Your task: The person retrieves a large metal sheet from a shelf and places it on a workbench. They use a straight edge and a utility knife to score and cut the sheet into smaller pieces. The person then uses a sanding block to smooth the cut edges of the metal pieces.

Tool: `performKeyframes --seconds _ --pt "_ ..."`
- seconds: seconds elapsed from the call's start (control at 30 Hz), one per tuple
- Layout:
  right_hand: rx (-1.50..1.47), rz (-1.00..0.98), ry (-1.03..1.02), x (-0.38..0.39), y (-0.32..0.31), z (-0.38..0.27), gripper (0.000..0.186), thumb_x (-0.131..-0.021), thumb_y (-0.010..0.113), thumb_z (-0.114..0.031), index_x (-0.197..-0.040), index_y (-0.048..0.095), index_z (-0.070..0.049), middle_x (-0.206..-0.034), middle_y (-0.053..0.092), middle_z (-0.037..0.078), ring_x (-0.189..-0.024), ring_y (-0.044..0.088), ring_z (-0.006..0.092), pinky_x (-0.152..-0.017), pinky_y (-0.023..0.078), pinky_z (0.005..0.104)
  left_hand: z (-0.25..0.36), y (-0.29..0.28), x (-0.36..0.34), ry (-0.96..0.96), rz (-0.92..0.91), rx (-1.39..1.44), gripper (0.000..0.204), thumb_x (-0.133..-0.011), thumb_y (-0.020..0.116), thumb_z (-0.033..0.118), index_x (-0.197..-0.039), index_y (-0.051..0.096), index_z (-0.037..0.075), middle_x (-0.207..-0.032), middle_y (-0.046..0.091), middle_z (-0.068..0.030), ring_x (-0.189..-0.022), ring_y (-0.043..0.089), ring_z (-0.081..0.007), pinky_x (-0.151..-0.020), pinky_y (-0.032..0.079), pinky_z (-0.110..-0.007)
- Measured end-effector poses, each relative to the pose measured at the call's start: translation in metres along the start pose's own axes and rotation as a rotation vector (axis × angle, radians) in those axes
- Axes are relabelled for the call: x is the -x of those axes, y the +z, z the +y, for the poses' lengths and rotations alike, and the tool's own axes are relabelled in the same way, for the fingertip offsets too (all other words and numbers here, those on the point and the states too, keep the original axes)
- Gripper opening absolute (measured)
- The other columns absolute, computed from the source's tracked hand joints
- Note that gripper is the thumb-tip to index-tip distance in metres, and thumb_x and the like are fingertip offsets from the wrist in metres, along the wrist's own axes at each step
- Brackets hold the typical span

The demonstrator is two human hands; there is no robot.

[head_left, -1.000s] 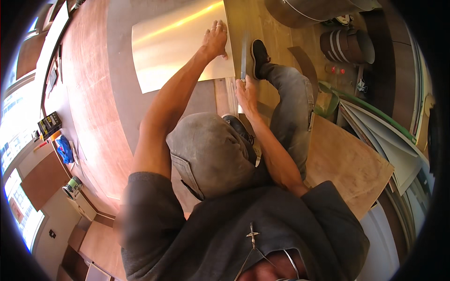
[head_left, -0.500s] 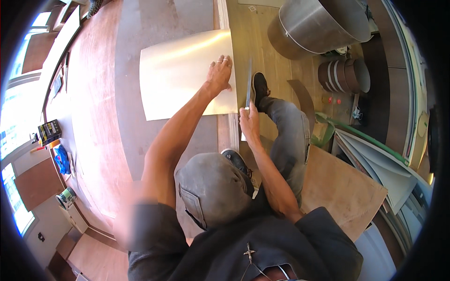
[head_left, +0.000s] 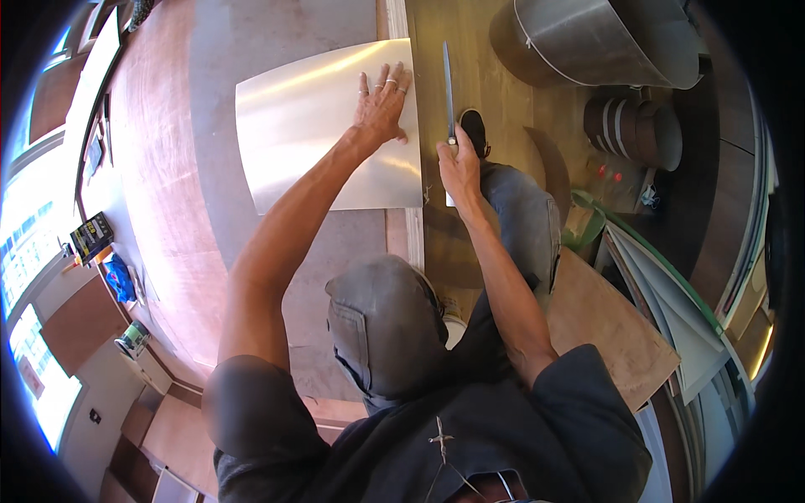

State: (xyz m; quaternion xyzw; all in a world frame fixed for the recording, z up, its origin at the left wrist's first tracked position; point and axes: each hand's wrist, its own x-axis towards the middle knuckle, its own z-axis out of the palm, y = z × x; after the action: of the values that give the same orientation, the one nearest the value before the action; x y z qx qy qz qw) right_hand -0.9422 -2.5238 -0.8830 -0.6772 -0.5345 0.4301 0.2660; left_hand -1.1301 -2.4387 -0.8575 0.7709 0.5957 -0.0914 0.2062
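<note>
Shiny rectangular metal sheet (head_left: 302, 159) is lying at the edge of the grey-topped counter (head_left: 251, 33), likely for access; the right hand (head_left: 460, 172) is clamping a narrow grey metal tool (head_left: 448, 84) alongside; the left hand (head_left: 381, 113), fingers apart, is apparently steadying the sheet.

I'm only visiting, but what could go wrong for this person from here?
The bare left hand rests, fingers spread, on the metal sheet near its right edge, so a slip might cut a finger. The right hand holds a long, narrow metal tool beside that edge; it could skid. No clamp shows on the sheet, so it might shift.
</note>
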Motion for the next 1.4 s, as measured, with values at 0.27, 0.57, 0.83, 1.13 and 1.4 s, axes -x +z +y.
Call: performKeyframes --seconds 0.27,0.57,0.83,1.13,1.4 --pt "-0.055 -0.009 0.084 -0.036 -0.033 -0.020 0.053 -0.095 0.061 -0.021 -0.139 0.051 0.006 -0.132 0.061 0.027 -0.123 0.059 0.0355 -0.105 0.044 0.0382 0.007 -0.018 -0.017 -0.010 -0.046 -0.011 0.134 -0.049 0.099 0.030 -0.157 0.023 0.006 -0.165 0.022 -0.0131 -0.154 0.017 -0.0339 -0.120 0.019 -0.067" --pt "-0.124 -0.161 0.204 -0.067 -0.079 -0.029 0.052 -0.097 0.056 -0.022 -0.142 0.047 0.003 -0.126 0.060 0.030 -0.118 0.058 0.0410 -0.102 0.045 0.0452 0.018 -0.030 -0.032 -0.061 -0.164 -0.054 0.137 -0.052 0.098 0.032 -0.159 0.017 0.006 -0.166 0.017 -0.0132 -0.155 0.013 -0.0335 -0.120 0.020 -0.066" --pt "-0.297 -0.380 0.589 -0.068 -0.133 -0.062 0.057 -0.097 0.054 -0.020 -0.147 0.039 0.002 -0.096 0.071 0.012 -0.062 0.069 0.0144 -0.054 0.055 0.0283 0.025 -0.026 -0.041 -0.102 -0.232 -0.128 0.137 -0.054 0.096 0.033 -0.159 0.013 0.004 -0.165 0.016 -0.0135 -0.155 0.013 -0.0337 -0.119 0.023 -0.066" --pt "-0.290 -0.433 0.667 -0.086 -0.128 -0.067 0.057 -0.096 0.053 -0.020 -0.146 0.040 0.003 -0.087 0.071 0.010 -0.061 0.070 0.0151 -0.055 0.056 0.0288 0.022 -0.032 -0.051 -0.103 -0.307 -0.151 0.137 -0.060 0.094 0.037 -0.160 0.007 0.002 -0.167 0.012 -0.0174 -0.155 0.006 -0.0369 -0.120 0.021 -0.065" --pt "-0.254 -0.386 0.665 -0.094 -0.120 -0.069 0.055 -0.097 0.053 -0.021 -0.147 0.042 -0.001 -0.076 0.068 0.009 -0.057 0.067 0.0163 -0.053 0.054 0.0322 0.022 -0.037 -0.054 -0.108 -0.361 -0.176 0.137 -0.060 0.093 0.040 -0.159 0.007 0.002 -0.167 0.012 -0.0171 -0.156 0.006 -0.0367 -0.121 0.018 -0.064"
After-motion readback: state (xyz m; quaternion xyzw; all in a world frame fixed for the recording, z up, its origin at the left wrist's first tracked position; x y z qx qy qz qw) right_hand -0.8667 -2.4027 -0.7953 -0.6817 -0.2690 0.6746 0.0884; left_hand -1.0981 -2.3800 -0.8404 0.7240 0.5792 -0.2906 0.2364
